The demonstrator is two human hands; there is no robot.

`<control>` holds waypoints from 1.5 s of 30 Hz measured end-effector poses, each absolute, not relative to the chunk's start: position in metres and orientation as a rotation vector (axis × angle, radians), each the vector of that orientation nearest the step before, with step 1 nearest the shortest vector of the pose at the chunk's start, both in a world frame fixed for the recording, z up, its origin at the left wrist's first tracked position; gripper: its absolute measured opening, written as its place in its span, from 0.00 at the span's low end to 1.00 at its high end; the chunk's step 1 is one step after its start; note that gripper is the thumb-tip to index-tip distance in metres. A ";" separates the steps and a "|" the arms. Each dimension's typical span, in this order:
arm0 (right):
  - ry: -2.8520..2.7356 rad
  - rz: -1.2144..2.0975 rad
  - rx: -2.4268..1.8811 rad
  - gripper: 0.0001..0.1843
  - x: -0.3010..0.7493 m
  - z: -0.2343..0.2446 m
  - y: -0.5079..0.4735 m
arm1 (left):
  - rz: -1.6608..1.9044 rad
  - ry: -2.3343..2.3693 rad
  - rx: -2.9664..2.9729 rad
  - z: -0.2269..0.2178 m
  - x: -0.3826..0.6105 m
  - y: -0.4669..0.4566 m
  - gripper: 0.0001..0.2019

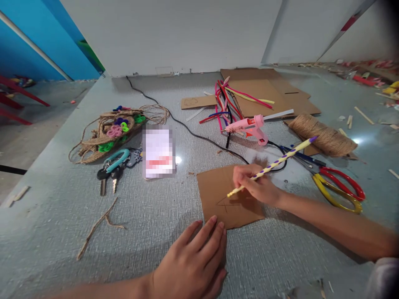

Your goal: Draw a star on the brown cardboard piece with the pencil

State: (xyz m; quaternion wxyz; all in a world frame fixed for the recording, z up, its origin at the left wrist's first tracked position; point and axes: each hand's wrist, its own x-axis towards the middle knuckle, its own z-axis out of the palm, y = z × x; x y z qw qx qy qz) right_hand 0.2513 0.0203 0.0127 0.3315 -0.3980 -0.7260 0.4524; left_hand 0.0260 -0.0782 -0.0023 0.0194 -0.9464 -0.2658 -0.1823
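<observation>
A piece of brown cardboard [215, 182] lies on the table, with thin drawn lines near its middle. My right hand [258, 185] rests over its right side, fingers closed round a pencil [280, 160] that is pale yellow with purple spots. The pencil slants, its lower tip at the cardboard by the lines and its purple end up to the right. My left hand [199, 257] lies flat with fingers stretched out, fingertips at the cardboard's lower left edge; it holds nothing.
Behind the cardboard lie a pink glue gun [246, 126] with a black cord, pipe cleaners [222, 99] and cardboard sheets [264, 97]. Scissors [336, 187] and a twine roll [322, 135] are at right. Left are keys [109, 176], a blurred-out pad [158, 151], a twine-wrapped piece [115, 128] and a twig-like strand [96, 228].
</observation>
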 end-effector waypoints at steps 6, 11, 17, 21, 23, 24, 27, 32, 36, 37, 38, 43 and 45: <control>-1.791 1.309 -1.021 0.20 0.261 0.035 0.021 | -0.606 -0.824 -2.914 -0.006 0.026 -0.078 0.20; -1.683 1.603 -0.633 0.32 0.262 0.031 0.025 | -0.603 -0.826 -2.924 -0.006 0.026 -0.078 0.21; -1.490 1.682 -0.743 0.18 0.258 0.017 0.020 | -0.586 -0.820 -2.947 -0.001 0.025 -0.075 0.21; -1.483 1.598 -0.970 0.20 0.249 0.017 0.011 | -0.540 -0.828 -2.980 0.003 0.026 -0.073 0.20; -1.552 1.601 -1.048 0.19 0.245 0.015 0.010 | -0.547 -0.853 -2.982 0.002 0.026 -0.074 0.20; -1.586 1.564 -1.101 0.18 0.244 0.013 0.009 | -0.568 -0.867 -2.977 0.000 0.026 -0.074 0.20; -1.675 1.339 -1.277 0.14 0.243 0.008 0.008 | -0.625 -0.877 -2.964 -0.004 0.026 -0.076 0.20; -1.804 1.077 -1.390 0.19 0.245 0.004 0.007 | -0.612 -0.866 -2.968 -0.004 0.026 -0.076 0.20; -1.879 1.116 -1.384 0.19 0.248 0.002 0.009 | -0.615 -0.877 -2.966 -0.002 0.027 -0.075 0.20; -1.892 1.113 -1.390 0.19 0.249 0.001 0.009 | -0.614 -0.873 -2.967 -0.002 0.027 -0.075 0.20; -1.897 1.102 -1.397 0.19 0.249 0.001 0.010 | -0.611 -0.869 -2.968 -0.001 0.027 -0.075 0.20; -1.899 1.059 -1.397 0.19 0.249 -0.001 0.011 | -0.604 -0.861 -2.980 -0.002 0.026 -0.075 0.21; -1.888 1.069 -1.400 0.19 0.249 -0.002 0.011 | -0.606 -0.856 -2.987 -0.003 0.026 -0.075 0.21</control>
